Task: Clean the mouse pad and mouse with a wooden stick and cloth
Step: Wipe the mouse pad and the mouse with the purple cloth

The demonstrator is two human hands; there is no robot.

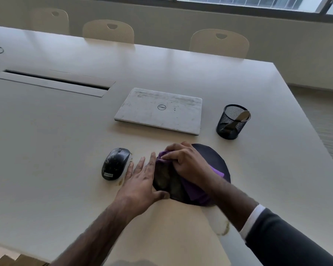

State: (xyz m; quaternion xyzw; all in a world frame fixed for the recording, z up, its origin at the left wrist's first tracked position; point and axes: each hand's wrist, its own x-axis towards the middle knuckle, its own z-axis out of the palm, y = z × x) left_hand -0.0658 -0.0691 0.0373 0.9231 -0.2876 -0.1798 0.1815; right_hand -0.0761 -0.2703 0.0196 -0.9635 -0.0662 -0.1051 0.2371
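Observation:
A round black mouse pad (210, 156) lies on the white table, its left part smeared with brownish dirt. My right hand (186, 162) is shut on a purple cloth (217, 171) and presses it onto the pad. My left hand (142, 181) lies flat with fingers spread at the pad's left edge, thumb on the rim. A black mouse (114, 163), speckled with dirt, sits on the table just left of my left hand. A wooden stick (242, 116) leans inside the mesh cup.
A closed white laptop (160, 110) lies behind the pad. A black mesh pen cup (231, 122) stands at the right of it. A cable slot (54, 81) runs across the table's left. Brownish stains (222, 227) mark the table near my right forearm. Chairs line the far edge.

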